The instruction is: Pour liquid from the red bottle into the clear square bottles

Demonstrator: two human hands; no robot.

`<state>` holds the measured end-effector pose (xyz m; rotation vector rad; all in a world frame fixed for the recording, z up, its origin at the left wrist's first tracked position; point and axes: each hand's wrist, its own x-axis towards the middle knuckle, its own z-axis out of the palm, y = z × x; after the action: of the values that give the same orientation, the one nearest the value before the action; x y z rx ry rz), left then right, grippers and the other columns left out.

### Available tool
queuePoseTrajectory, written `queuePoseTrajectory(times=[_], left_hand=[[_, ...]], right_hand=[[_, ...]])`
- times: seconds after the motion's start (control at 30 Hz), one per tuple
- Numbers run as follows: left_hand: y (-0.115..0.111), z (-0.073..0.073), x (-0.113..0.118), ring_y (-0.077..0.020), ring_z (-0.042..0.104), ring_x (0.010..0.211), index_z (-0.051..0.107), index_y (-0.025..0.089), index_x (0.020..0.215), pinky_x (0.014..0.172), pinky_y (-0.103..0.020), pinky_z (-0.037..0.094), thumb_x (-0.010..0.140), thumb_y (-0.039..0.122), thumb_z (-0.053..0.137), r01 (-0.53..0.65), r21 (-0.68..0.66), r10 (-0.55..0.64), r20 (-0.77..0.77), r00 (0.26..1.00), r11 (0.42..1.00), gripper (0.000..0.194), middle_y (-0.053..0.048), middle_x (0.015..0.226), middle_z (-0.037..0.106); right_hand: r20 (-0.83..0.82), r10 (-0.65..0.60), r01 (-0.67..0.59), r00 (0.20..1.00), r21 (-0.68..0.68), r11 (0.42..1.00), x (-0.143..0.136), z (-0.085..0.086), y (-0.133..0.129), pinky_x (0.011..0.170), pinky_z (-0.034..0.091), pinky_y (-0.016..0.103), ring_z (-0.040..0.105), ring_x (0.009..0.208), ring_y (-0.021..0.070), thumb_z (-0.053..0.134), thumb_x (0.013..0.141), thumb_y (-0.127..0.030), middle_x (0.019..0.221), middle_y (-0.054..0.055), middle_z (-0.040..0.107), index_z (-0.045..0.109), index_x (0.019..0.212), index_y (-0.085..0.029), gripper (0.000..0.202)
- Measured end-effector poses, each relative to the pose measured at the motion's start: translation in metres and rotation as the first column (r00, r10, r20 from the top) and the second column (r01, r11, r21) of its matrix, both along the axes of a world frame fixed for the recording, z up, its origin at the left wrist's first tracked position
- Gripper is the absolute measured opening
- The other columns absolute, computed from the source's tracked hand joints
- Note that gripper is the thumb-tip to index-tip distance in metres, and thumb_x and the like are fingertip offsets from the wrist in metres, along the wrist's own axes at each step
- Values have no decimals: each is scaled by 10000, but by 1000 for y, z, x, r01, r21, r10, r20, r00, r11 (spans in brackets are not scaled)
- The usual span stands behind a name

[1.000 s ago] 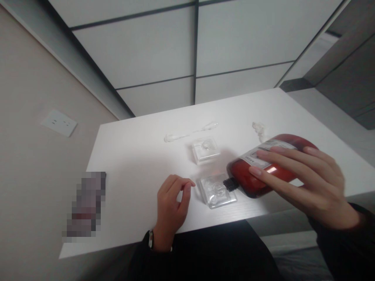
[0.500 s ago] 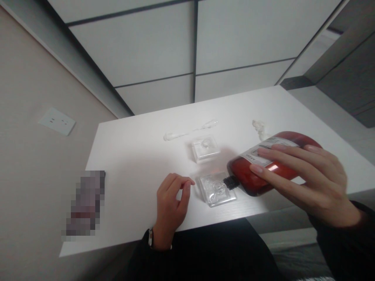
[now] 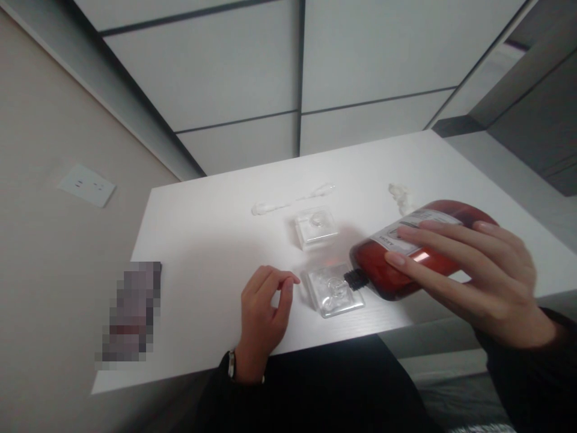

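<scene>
One red bottle (image 3: 383, 270) tilts, frame right, grasped by the right hand (image 3: 491, 288); lower centre, the left hand (image 3: 263, 308) curls, grip unclear.

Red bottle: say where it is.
Right of centre in the head view, the red bottle is tilted in the right hand, its neck by the nearer clear container.

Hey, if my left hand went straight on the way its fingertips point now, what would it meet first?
Probably the nearer clear, square plastic tray, just beyond the left hand; depth is unclear, so the hand might pass above it.
</scene>
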<state>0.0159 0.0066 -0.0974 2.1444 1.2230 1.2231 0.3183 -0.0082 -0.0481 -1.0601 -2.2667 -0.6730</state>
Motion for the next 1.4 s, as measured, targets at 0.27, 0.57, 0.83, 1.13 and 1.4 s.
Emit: queuePoseTrajectory(times=[0.27, 0.57, 0.83, 1.13, 1.4], left_hand=[[0, -1, 0, -141, 601, 735, 651, 199, 902, 669, -265, 461, 1036, 96, 543, -2, 0, 2, 3, 1000, 1000, 200, 7, 797, 646], [0, -1, 0, -142, 599, 730, 654, 202, 899, 665, -270, 458, 1035, 97, 545, 2, -3, -2, 2, 1000, 1000, 203, 7, 791, 649], [0, 0, -1, -144, 599, 727, 657, 202, 902, 659, -273, 460, 1034, 100, 546, 0, -5, 0, 4, 1000, 1000, 201, 5, 792, 650], [0, 0, 0, -159, 613, 718, 660, 209, 886, 647, -288, 472, 1033, 113, 538, -11, -9, 11, -1, 1000, 1000, 213, -4, 780, 667], [0, 1, 0, -157, 612, 717, 659, 208, 885, 655, -287, 470, 1028, 100, 541, -11, -13, 11, -3, 1000, 1000, 215, -2, 782, 667]], right_hand=[[-4, -17, 16, 1000, -7, 1000, -2, -1, 0, 1157, 429, 385, 665, 1281, 223, 642, 990, 25, 1416, 29, 693, 690, 1333, -305, 478], [17, -9, 9, 1000, -9, 1000, -1, 2, 0, 1173, 403, 379, 658, 1278, 215, 625, 990, 35, 1422, 32, 685, 686, 1322, -303, 477], [26, -10, 9, 1000, 6, 1000, -1, 3, 0, 1255, 330, 353, 629, 1313, 192, 628, 1032, -55, 1364, 51, 722, 428, 1631, -329, 688], [11, -19, 19, 1000, 24, 1000, 1, 2, 0, 1239, 354, 344, 657, 1286, 176, 623, 1042, -82, 1393, 14, 712, 510, 1568, -384, 617], [12, -1, 0, 1000, 38, 999, 2, 4, 1, 1247, 349, 343, 648, 1304, 182, 681, 990, -44, 1410, 15, 701, 665, 1400, -344, 508]])
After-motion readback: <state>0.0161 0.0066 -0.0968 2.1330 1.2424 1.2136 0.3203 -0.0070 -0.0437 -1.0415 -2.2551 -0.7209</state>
